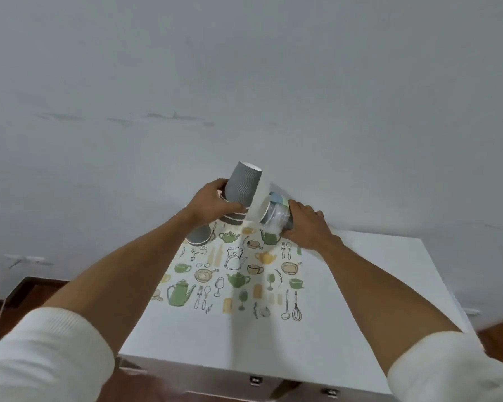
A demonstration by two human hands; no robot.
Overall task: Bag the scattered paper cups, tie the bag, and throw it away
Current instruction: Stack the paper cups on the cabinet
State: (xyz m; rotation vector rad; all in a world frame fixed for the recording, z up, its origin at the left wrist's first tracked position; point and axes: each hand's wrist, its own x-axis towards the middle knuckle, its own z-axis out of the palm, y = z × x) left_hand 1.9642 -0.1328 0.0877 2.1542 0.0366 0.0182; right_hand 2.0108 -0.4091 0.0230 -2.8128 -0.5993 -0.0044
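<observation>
My left hand (212, 203) grips a grey ribbed paper cup (243, 182), tilted with its white rim up and to the right. Below that hand a short stack of grey cups (234, 217) stands on the table, and one more grey cup (199, 235) sits beside it on the left. My right hand (307, 223) holds a thin whitish plastic bag (269, 211) at the far edge of the table. Through the bag's open mouth I see several cups. The gripped cup is right at the bag's mouth.
The white table (360, 271) carries a mat printed with teapots and utensils (235, 271). A pale wall (244, 82) rises directly behind the table. Dark wooden floor (32, 291) shows at the left, and metal fittings (254, 380) sit under the near edge.
</observation>
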